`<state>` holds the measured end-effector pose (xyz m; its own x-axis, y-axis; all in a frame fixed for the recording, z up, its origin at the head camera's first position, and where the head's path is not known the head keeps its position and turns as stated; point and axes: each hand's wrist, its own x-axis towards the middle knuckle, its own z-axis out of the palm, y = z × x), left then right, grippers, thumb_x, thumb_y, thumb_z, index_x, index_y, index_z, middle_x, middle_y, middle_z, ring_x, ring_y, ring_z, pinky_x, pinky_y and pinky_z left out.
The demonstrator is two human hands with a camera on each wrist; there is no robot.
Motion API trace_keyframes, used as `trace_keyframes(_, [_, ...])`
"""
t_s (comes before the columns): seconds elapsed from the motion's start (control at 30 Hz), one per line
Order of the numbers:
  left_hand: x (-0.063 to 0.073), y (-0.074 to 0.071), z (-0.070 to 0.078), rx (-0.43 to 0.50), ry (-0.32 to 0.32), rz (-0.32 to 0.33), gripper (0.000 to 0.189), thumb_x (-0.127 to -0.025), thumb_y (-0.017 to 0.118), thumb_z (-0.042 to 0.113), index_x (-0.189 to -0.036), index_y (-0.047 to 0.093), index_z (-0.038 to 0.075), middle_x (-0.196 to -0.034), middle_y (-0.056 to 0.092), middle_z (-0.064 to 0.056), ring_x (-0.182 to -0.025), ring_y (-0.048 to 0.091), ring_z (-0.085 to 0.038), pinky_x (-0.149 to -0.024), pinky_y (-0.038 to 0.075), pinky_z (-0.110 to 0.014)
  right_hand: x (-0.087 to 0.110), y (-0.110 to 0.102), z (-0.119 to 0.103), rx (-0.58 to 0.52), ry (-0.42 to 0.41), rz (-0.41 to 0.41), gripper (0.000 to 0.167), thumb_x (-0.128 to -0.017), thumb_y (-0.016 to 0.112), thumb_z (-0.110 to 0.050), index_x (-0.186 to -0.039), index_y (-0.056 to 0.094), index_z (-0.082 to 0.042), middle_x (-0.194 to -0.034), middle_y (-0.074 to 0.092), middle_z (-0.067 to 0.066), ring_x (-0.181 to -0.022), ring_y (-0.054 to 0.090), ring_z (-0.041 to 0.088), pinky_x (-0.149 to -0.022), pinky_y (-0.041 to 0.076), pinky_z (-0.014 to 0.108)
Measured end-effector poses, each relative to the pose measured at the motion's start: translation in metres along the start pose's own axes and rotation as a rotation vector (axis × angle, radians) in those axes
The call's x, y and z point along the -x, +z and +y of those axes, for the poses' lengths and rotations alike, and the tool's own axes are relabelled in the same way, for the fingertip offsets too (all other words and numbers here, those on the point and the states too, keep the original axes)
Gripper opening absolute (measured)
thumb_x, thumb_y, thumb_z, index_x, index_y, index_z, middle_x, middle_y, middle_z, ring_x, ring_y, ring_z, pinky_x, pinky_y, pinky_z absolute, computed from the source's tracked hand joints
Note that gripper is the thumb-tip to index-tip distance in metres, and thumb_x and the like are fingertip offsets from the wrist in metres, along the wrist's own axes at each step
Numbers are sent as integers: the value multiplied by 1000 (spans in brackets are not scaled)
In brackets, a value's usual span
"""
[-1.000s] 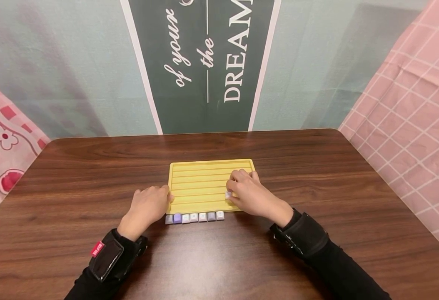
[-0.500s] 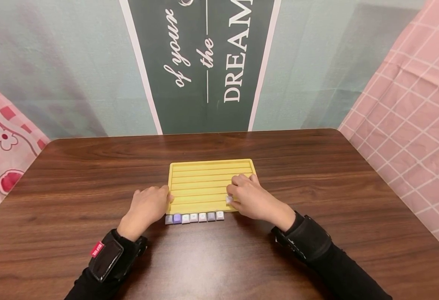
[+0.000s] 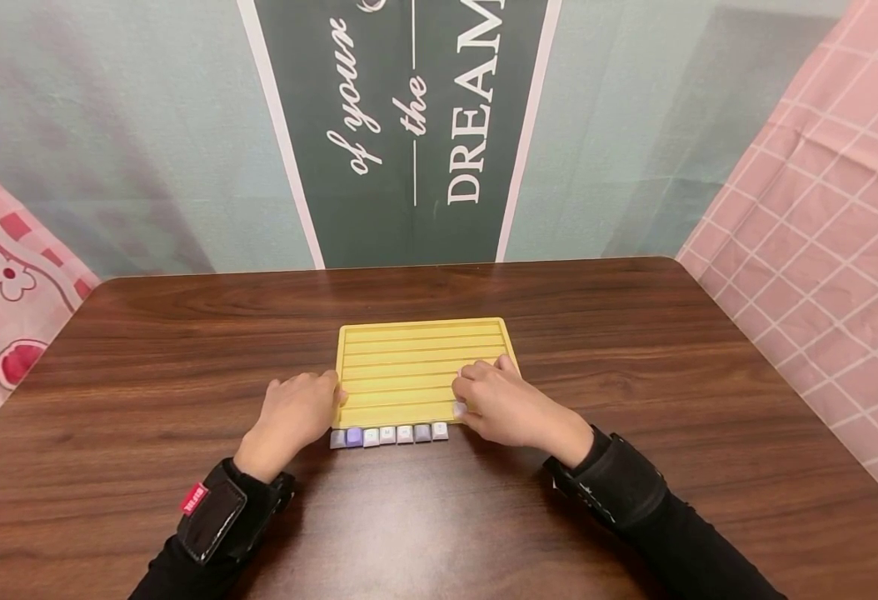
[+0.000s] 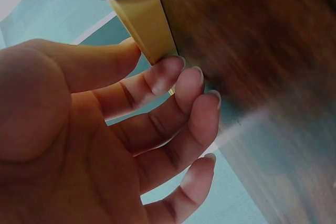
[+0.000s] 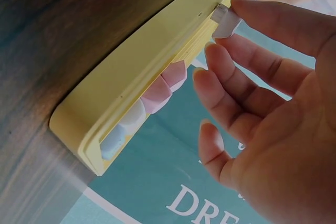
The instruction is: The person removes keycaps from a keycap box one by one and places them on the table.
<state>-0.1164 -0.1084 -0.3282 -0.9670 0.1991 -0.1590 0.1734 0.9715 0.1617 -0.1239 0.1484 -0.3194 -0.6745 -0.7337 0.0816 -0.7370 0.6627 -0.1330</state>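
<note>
A yellow ridged tray [image 3: 394,367] lies on the table. My left hand [image 3: 298,410] pinches its left edge, thumb on the inner side and index finger outside, as the left wrist view [image 4: 131,114] shows. Over the front right part of the tray, my right hand [image 3: 510,407] holds a pale keycap [image 5: 227,22] between thumb and index finger. It is tilted in the right wrist view, close to the front wall. Pink keycaps [image 5: 156,94], a white one [image 5: 132,116] and a light blue one [image 5: 112,141] sit inside the tray's front right; the right hand hides them from the head view.
A row of several white, grey and purple keycaps [image 3: 388,435] lies on the wooden table [image 3: 409,517] along the tray's front edge. Behind the table hangs a cloth backdrop [image 3: 634,125] with lettering, and pink cloth [image 3: 836,208] covers the right side.
My right hand has moved a little toward me with the keycap, from the tray's lower middle rows to near its front edge. The left hand and the tray have stayed put.
</note>
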Motion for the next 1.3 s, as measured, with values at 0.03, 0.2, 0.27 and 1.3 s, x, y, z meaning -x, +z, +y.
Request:
trace_keyframes(0.03, [0,0,0,1,-1,-2,22,-94,51,21,-78,52,6,-60,45,-3,-59,45,-19,-59,33,-37,0,0,0,1,-2,-4,18,-81,66,-11,-71,52,-14,-67,38,-8,-64,38,12,-66,21,33])
trace_keyframes(0.2, [0,0,0,1,-4,-6,21,-93,52,21,-79,53,6,-61,45,-3,-60,46,-19,-60,33,-38,0,0,-1,8,-14,-16,17,-80,67,-12,-71,53,-13,-67,38,-7,-63,39,11,-66,21,33])
trace_keyframes(0.27, [0,1,0,0,-3,-6,21,-93,52,21,-79,53,6,-61,45,-3,-60,46,-19,-60,33,-38,0,0,-2,11,-20,-18,18,-80,68,-12,-71,52,-13,-67,38,-7,-63,39,11,-66,21,33])
trace_keyframes(1.3, [0,0,0,6,-4,-8,21,-93,52,21,-78,53,7,-61,45,-3,-59,45,-18,-59,31,-36,0,3,-3,-14,-75,-74,22,-76,70,-13,-69,49,-14,-65,36,-9,-68,39,9,-68,27,33])
